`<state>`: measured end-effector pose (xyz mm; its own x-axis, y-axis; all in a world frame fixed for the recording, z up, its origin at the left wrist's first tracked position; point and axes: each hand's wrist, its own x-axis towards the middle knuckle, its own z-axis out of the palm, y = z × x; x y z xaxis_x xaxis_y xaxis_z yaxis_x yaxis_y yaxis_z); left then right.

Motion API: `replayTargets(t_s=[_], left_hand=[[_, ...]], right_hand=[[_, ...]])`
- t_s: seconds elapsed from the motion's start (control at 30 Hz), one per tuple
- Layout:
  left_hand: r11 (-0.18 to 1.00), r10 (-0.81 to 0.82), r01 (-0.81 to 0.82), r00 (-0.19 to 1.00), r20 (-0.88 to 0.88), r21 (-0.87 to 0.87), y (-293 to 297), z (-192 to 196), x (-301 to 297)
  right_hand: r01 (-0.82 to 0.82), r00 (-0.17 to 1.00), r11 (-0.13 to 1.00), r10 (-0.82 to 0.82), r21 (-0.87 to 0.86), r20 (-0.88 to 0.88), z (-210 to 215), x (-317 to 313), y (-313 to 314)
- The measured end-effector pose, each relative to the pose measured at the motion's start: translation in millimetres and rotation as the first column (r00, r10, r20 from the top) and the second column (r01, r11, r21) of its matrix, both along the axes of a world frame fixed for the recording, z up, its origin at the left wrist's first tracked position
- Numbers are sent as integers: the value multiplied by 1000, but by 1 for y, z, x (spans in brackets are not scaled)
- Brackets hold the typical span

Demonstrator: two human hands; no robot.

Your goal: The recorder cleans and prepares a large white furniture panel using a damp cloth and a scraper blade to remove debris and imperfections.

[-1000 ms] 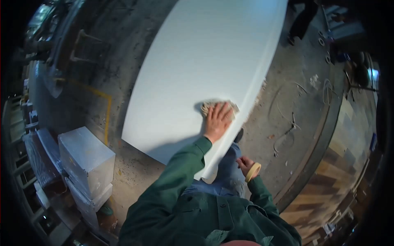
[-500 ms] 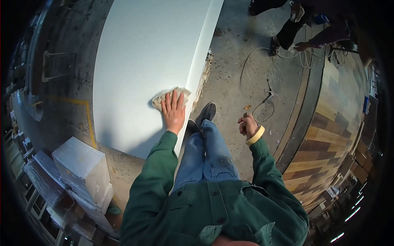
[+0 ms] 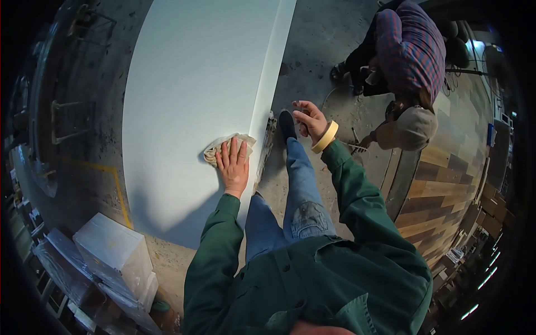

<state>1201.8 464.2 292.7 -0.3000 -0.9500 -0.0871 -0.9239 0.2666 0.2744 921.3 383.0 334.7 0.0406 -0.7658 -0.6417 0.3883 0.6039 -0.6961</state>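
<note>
One large white panel [image 3: 195, 100] lies flat, low over the concrete floor [image 3: 324, 50], and one crumpled beige cloth [image 3: 220, 148] rests on it close to its right edge. The left hand [image 3: 233, 163] lies flat on the cloth, palm down, fingers spread and pointing away from the body, pressing the cloth against the panel; the green sleeve runs straight back from the wrist. The right hand [image 3: 310, 120] hangs free in the air above the floor, well apart from the panel, fingers loosely curled with the thumb and fingertips drawn together; whether they pinch anything I cannot tell. One roll of tan tape [image 3: 326, 138] sits around that wrist like a bracelet. One dark shoe [image 3: 287, 124] shows just beside the panel's edge. One other person [image 3: 405, 67] in a checked shirt bends over the floor to the right. Two white wrapped blocks [image 3: 114, 259] stand at lower left.
</note>
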Motion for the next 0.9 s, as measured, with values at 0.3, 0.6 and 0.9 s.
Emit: replayTargets(t_s=[0.3,0.6,0.9], left_hand=[[992,-17,16,1000,-7,-126,-269,-18,-131],[991,45,-46,999,-6,-123,-316,-72,-157],[983,170,-165,984,53,-78,-248,-92,-134]], right_hand=[[-132,978,979,104,-155,-179,-48,-71,-219],[-329,825,916,161,-230,-541,-127,-81,-387],[-487,617,872,306,-46,-725,-147,-112,-491]])
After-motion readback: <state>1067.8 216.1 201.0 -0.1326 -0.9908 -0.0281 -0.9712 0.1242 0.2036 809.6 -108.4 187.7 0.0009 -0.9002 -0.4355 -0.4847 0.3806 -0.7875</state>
